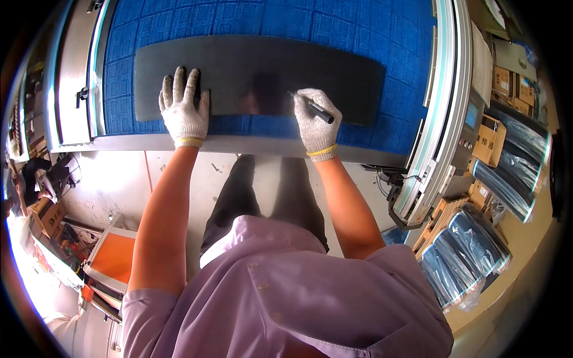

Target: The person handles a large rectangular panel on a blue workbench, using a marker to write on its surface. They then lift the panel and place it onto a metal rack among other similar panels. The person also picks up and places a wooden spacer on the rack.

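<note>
Pen (322, 113), pinched by right fingers (309, 95), apparently points forward-left; left fingers (178, 86) spread on panel (256, 62) lying crosswise.

Sheet (239, 65) on the mat (403, 71), pen (321, 112) right of the left hand (184, 112).

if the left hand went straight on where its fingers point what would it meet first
Probably more of the dark sheet, which the left hand seems to touch, then the blue surface beyond.

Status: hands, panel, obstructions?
Left hand: spread on near edge of dark panel. Right hand: gripping black pen, tip over panel, contact unclear. Panel flat on blue bed, no obstruction visible.
</note>
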### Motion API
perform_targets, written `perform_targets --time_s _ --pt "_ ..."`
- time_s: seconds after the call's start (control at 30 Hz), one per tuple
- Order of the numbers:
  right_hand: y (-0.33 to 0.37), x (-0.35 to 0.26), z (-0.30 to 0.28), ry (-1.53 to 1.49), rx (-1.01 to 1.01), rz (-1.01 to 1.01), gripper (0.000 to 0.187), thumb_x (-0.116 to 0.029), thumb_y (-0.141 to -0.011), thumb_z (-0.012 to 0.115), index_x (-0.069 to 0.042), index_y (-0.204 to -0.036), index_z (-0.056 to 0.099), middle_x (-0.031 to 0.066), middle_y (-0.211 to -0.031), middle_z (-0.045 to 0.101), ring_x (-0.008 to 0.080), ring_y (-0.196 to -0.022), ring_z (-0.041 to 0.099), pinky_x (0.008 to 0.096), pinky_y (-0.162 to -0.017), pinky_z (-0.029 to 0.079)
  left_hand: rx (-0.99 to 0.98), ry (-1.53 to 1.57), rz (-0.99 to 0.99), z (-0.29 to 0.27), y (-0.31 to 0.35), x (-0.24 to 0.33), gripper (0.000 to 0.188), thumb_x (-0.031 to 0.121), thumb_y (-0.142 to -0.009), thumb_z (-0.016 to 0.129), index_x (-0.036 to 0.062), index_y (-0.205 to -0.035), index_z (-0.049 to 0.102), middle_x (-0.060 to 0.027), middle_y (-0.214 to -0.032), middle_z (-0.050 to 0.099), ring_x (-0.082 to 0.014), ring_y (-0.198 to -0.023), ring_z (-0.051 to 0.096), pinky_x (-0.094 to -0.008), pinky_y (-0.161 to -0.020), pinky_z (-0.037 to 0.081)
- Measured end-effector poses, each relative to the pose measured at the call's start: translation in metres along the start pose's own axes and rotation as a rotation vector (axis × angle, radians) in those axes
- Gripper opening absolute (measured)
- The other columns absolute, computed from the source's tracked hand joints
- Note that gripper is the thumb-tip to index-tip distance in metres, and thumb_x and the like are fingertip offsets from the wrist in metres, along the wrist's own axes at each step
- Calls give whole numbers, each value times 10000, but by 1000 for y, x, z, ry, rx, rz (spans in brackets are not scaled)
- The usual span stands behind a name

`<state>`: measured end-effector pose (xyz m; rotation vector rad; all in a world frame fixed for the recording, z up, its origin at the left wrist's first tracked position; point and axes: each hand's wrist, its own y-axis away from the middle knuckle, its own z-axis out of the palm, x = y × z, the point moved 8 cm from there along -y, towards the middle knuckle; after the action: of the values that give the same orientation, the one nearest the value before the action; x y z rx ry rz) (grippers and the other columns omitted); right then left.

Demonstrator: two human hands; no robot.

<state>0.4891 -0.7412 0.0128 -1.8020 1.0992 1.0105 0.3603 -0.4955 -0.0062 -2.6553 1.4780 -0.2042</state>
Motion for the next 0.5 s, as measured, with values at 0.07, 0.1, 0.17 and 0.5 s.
perform_targets --time_s 0.07,0.1,0.17,0.5 --pt "0 2 -1 -34 5 36 90 -20 -778 710 -28 -849 655 84 -728 650 141 -583 613 250 -553 485 2 3 1 0 0 1 449 343 -901 540 241 -1338 523 -63 -1456 412 -333 -1363 325 -479 -1131 227" --pt "-1 2 -1 -33 6 27 90 -21 -779 710 -27 -849 654 81 -724 648 136 -584 611 248 -552 484 1 2 1 -1 0 1 451 337 -896 550 231 -1334 525 -72 -1453 413 -335 -1362 324 -476 -1132 222" --pt "-2 5 -2 -31 -5 31 88 -25 -782 709 -26 -849 652 78 -717 646 129 -588 613 245 -551 482 -6 0 -4 -1 -1 2 452 332 -892 561 224 -1331 527 -79 -1450 413 -335 -1364 319 -472 -1133 217" --pt "-7 8 -6 -2 -39 71 75 -3 -790 693 -23 -846 647 71 -732 644 122 -631 617 247 -591 486 -16 0 -16 1 -1 2 453 346 -900 548 235 -1338 518 -67 -1456 406 -323 -1371 306 -468 -1140 212"
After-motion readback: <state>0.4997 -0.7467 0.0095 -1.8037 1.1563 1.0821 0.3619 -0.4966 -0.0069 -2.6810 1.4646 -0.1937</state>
